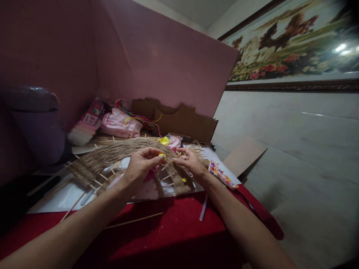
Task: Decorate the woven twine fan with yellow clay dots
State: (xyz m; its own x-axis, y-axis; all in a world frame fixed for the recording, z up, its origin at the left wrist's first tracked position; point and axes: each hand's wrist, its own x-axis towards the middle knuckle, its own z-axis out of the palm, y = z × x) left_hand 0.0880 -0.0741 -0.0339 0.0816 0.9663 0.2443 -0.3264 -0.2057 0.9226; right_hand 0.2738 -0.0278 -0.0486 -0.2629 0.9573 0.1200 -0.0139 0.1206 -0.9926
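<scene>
My left hand point(143, 162) pinches a small yellow piece point(162, 157) between thumb and fingertips, above a woven twine arch point(112, 155). The arch is brown, with thin wooden sticks poking out along both edges. To the right of it, my right hand point(192, 164) hovers over the arch's right side, thumb and fingers apart, its fingertips a short way from the yellow piece. Another small yellow piece point(184, 180) rests low on the arch's right leg. Behind the hands lies a bright yellow lump point(164, 141). Pink material under the arch is partly hidden by my left hand.
A floral-patterned tool point(221, 175) with a black cord lies right of my right arm. A translucent stick point(203, 207) and a thin wooden stick point(134, 220) lie on the red cloth point(179, 231). Cut cardboard point(185, 121) stands behind; a lidded bin point(37, 127) is left.
</scene>
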